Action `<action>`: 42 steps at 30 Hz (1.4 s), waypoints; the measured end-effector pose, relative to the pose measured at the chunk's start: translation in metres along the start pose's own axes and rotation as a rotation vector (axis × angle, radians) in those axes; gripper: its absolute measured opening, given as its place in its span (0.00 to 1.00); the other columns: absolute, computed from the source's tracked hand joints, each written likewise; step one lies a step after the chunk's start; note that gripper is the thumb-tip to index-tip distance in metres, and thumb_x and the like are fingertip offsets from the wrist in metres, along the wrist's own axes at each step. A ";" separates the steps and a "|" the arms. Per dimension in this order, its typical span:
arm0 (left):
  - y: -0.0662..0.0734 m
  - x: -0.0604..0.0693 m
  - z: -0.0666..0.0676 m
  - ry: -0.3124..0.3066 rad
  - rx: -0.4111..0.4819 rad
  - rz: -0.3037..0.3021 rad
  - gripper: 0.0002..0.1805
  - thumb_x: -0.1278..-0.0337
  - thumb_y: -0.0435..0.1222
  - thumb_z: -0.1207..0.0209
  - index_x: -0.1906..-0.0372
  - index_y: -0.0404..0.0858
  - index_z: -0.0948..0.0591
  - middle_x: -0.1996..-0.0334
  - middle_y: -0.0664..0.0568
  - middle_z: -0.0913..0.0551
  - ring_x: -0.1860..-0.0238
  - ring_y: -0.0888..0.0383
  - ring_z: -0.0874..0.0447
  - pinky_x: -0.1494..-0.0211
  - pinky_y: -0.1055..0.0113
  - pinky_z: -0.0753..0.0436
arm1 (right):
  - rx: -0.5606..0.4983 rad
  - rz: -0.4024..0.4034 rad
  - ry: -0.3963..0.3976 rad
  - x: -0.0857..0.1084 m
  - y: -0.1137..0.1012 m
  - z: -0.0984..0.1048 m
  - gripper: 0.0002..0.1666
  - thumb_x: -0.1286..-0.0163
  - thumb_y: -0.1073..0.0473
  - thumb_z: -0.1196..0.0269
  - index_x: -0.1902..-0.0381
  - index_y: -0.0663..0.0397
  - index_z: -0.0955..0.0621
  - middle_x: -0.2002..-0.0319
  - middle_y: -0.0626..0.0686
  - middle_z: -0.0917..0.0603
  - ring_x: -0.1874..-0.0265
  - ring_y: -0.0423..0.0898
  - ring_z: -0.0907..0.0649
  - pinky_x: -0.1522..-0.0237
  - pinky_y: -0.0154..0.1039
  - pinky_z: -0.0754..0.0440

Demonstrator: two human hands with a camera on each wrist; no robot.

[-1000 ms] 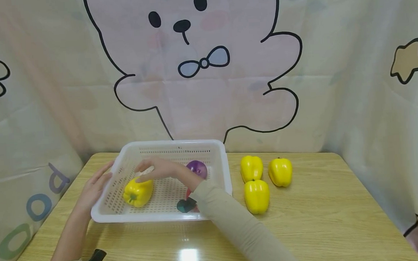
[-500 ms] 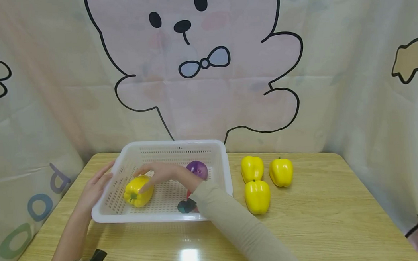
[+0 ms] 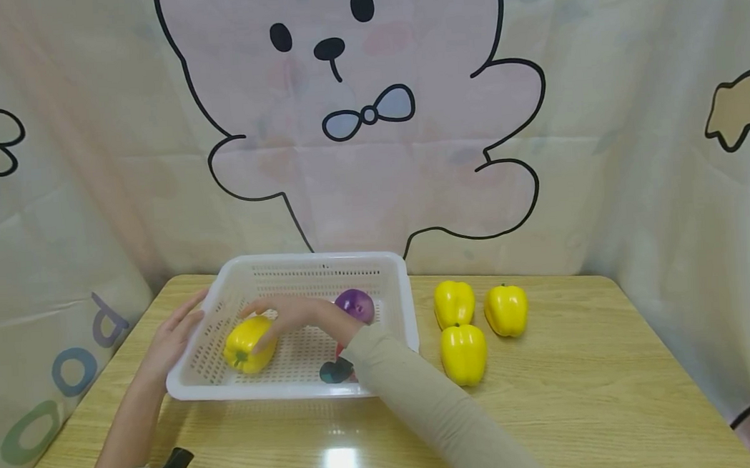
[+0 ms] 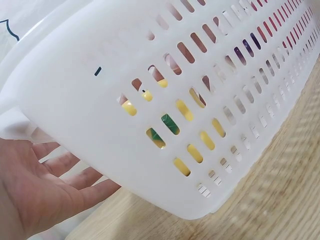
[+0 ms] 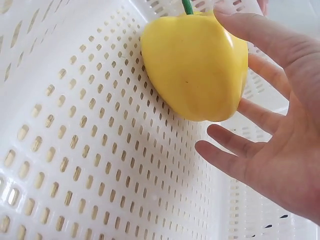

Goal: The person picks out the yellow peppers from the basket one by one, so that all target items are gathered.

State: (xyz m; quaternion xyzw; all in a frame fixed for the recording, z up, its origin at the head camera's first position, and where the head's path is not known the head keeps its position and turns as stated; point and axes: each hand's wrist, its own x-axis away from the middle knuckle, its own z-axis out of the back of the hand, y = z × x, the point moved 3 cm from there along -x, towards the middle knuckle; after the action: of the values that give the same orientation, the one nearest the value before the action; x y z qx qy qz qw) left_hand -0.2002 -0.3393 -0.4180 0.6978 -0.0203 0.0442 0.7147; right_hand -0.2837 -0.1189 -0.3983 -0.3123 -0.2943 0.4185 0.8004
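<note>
In the head view, a white slotted plastic basket point(image 3: 307, 388) stands on the table's left half. My right hand point(image 3: 290, 314) reaches into it and grips a yellow bell pepper point(image 3: 245, 342) near its left end. The right wrist view shows my thumb on the top of the pepper point(image 5: 192, 65) beside the green stem, with fingers behind it. The lower fingers stick out past the pepper. My left hand point(image 3: 171, 339) rests against the basket's left side. In the left wrist view its fingers point(image 4: 90, 197) lie extended below the rim, touching the outer wall; the thumb is hidden.
A round purple vegetable point(image 3: 355, 306) lies inside the basket at right. Near it sit a red thing, mostly hidden by my forearm, and a dark rounded thing point(image 3: 335, 370). Three yellow bell peppers point(image 3: 463, 355) stand on the table point(image 3: 591, 392) right of the basket.
My right hand has come down onto the pepper, its thumb and fingers now around it. The pepper has tilted slightly. My left hand has stayed at the basket.
</note>
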 end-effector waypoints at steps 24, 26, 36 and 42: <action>-0.001 -0.001 0.001 -0.003 -0.009 -0.005 0.30 0.15 0.46 0.50 0.16 0.56 0.39 0.56 0.73 0.14 0.59 0.67 0.11 0.59 0.69 0.11 | 0.012 -0.047 0.083 0.002 0.001 0.001 0.37 0.38 0.47 0.22 0.33 0.44 0.22 0.35 0.48 0.21 0.43 0.40 0.22 0.38 0.39 0.19; -0.001 -0.002 0.001 0.002 -0.018 -0.001 0.30 0.15 0.46 0.50 0.16 0.56 0.39 0.56 0.74 0.14 0.59 0.67 0.11 0.59 0.69 0.11 | 0.006 -0.049 0.086 0.002 0.002 0.001 0.36 0.38 0.47 0.22 0.34 0.44 0.21 0.37 0.48 0.20 0.45 0.40 0.22 0.41 0.37 0.19; -0.001 -0.002 0.002 0.010 -0.046 0.029 0.32 0.15 0.48 0.50 0.15 0.55 0.42 0.57 0.76 0.15 0.59 0.68 0.12 0.58 0.69 0.11 | -0.049 -0.058 0.105 0.003 0.002 0.003 0.38 0.38 0.45 0.23 0.32 0.41 0.22 0.37 0.46 0.19 0.47 0.39 0.22 0.51 0.32 0.17; -0.001 -0.002 0.001 0.006 -0.041 0.044 0.33 0.15 0.48 0.51 0.14 0.54 0.44 0.57 0.74 0.15 0.59 0.67 0.12 0.58 0.69 0.11 | -0.060 -0.071 0.117 0.004 0.000 0.006 0.37 0.37 0.46 0.24 0.31 0.44 0.22 0.36 0.48 0.19 0.46 0.41 0.21 0.53 0.32 0.17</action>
State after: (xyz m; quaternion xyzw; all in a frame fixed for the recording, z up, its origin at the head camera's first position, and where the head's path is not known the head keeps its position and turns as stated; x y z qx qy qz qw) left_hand -0.2020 -0.3409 -0.4193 0.6823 -0.0343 0.0616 0.7277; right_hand -0.2861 -0.1136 -0.3936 -0.3496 -0.2702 0.3618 0.8209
